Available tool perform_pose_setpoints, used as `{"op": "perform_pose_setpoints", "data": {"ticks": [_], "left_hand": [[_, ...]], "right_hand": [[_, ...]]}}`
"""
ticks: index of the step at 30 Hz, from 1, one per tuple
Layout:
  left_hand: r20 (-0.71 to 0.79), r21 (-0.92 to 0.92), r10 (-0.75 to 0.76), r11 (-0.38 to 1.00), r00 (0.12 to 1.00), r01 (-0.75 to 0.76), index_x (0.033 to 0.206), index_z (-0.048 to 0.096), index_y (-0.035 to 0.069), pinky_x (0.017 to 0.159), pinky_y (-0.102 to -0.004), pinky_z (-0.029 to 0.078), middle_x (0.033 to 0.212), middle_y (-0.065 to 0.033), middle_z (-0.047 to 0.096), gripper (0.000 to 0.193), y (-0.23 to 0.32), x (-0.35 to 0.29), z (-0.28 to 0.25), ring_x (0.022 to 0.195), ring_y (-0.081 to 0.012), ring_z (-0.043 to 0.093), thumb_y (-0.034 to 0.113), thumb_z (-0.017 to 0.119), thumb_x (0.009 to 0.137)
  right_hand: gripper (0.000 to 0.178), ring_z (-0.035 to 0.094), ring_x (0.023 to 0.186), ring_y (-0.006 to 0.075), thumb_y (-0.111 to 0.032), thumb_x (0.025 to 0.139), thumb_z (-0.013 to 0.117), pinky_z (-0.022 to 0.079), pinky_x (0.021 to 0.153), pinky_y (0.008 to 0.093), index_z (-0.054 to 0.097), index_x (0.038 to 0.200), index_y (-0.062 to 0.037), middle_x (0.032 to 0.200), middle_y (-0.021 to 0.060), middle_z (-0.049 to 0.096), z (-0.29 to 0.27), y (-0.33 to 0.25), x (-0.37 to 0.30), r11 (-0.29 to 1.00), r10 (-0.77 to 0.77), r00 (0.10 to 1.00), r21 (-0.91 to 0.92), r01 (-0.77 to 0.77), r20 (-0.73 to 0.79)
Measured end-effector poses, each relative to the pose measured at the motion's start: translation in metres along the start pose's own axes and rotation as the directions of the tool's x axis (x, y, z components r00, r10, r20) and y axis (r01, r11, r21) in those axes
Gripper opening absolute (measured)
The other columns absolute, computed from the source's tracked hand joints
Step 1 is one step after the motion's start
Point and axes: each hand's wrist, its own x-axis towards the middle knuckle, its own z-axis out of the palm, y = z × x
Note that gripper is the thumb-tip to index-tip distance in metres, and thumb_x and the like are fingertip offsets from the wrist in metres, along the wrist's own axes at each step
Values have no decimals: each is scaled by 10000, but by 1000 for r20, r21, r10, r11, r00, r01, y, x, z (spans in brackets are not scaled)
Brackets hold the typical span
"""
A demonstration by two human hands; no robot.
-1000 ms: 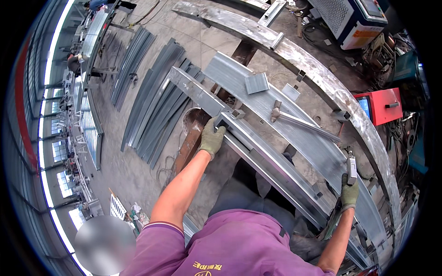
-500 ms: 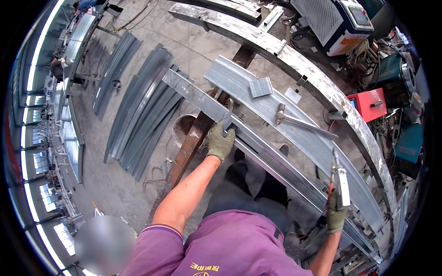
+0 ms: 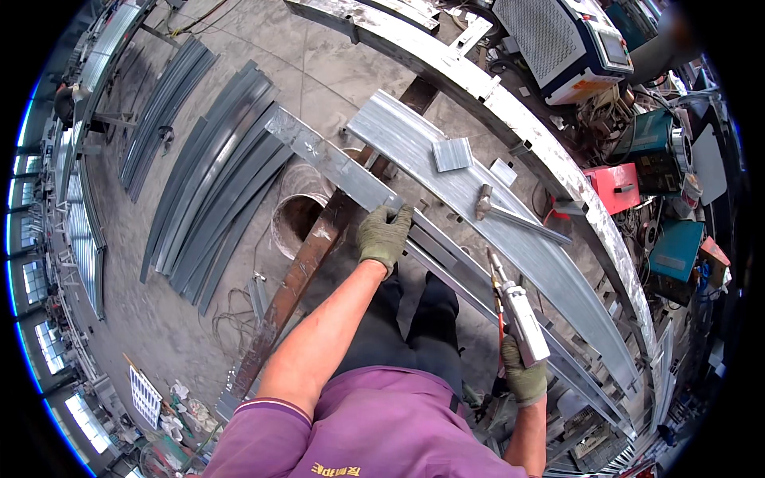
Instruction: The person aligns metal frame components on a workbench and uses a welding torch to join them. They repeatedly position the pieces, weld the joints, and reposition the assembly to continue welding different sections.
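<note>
1. Since half a second ago: right hand [image 3: 524, 376] drawn inward and lower, welding gun [image 3: 516, 307] now angled with its nozzle toward the channel edge; left hand [image 3: 384, 236] much where it was, on the same rail.
2. Left grip: gloved fingers closed over the edge of the long grey steel channel [image 3: 343, 169], pressing it down.
3. Right grip: gloved, clamped round the handle of the welding gun, silver body upright, thin tip pointing up and away.
4. Steel channel: long, dull galvanised, running diagonally from upper left toward lower right, lying across a rusty brown beam [image 3: 299, 279].
5. Just beyond it: a wider corrugated sheet [image 3: 446, 187], carrying a small square plate [image 3: 453, 153] and a hammer [image 3: 510, 213].
6. On the floor to the left: a stack of curved grey strips [image 3: 215, 183], and a round bucket [image 3: 296, 219] partly hidden behind the beam.
7. Far right: a red box [image 3: 613, 187] and teal machines [image 3: 653, 143], well apart from both hands.
</note>
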Motion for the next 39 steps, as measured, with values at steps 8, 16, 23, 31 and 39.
{"op": "perform_pose_setpoints", "data": {"ticks": [8,16,23,31,39], "left_hand": [[-44,4,316,949,948,-316,1339,729,21,990,-441,551,1210,-231,755,507,-45,-15,5,1128,-373,714,388,767,991],[-115,3,325,945,939,-327,1344,722,24,1022,-495,529,1222,-249,735,486,-43,-17,13,1163,-423,680,363,755,997],[-126,44,296,955,947,-293,1303,734,47,1028,-533,522,1224,-250,732,434,-40,-19,17,1175,-447,671,350,713,992],[-133,69,319,947,938,-312,1269,737,40,1003,-544,517,1191,-258,727,436,-46,-15,19,1145,-457,662,371,715,987],[-136,90,356,934,925,-346,1282,737,36,980,-522,524,1153,-239,732,417,-49,-13,19,1109,-439,666,355,721,1015]], "right_hand": [[280,788,868,289,-148,953,809,601,786,375,761,1189,-6,983,179,787,28,-44,37,930,-333,938,-130,344,98],[275,584,655,83,-177,1036,751,480,570,295,713,1240,4,862,4,664,61,-59,55,981,-196,966,28,194,168],[339,803,926,268,-196,961,834,603,810,368,762,1224,7,1011,183,807,76,-70,64,996,-86,984,11,85,157],[348,802,936,349,-236,962,822,608,791,388,770,1233,-25,1013,206,797,92,-63,79,946,-319,944,-41,323,83],[401,793,897,296,-201,982,802,600,791,377,715,1314,6,1057,178,799,97,-49,88,988,-157,975,32,154,156]]}}
